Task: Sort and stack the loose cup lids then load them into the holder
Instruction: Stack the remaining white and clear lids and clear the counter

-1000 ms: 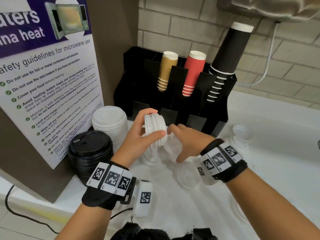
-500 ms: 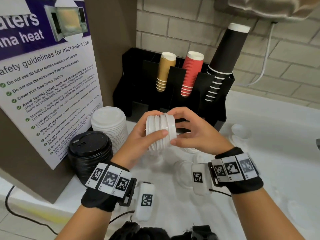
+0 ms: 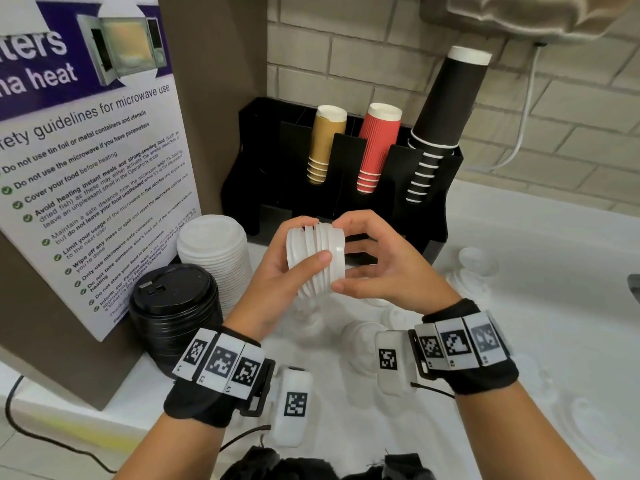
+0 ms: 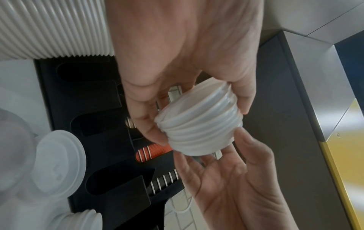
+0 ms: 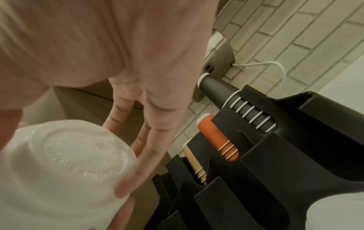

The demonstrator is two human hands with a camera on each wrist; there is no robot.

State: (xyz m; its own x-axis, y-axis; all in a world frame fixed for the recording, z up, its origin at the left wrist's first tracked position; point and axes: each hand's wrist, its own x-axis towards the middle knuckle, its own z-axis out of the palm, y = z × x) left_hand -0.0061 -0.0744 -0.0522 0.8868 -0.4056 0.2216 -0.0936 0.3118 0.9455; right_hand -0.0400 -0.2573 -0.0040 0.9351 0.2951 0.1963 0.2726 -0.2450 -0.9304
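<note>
On white counter [image 3: 519, 258] by brick wall [image 3: 346, 46]: black holder [image 3: 377, 174], loose lids [image 3: 474, 268].

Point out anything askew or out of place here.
The small stack of white lids held between the left hand and right hand is uneven: rims gapped and tilted, not nested. Loose lids lie scattered on the counter outside the black holder.

Lower left: right hand [image 5: 138, 124] fingertips on white lid stack [image 5: 65, 168] (blurred); black holder [image 5: 275, 155] w/ cups at right.
</note>
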